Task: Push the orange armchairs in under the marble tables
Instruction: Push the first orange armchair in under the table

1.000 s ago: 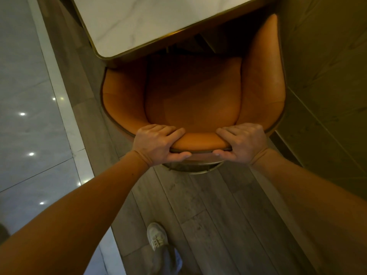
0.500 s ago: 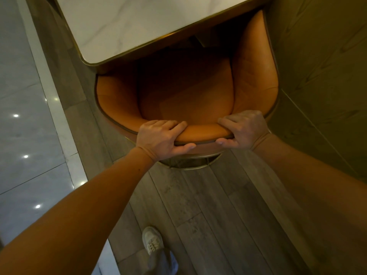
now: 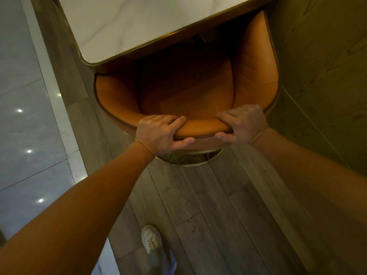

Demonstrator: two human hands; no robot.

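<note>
Holding your left hand and right hand curled tight over the back rim of the orange armchair, push with both equally so the seat, already partly under the marble worktop, goes straight and clears the wall beside.

One orange armchair. One marble table. Two hands: left hand, right hand. Two bare forearms. One white sneaker. Four bright light reflections on the tiled floor.
</note>
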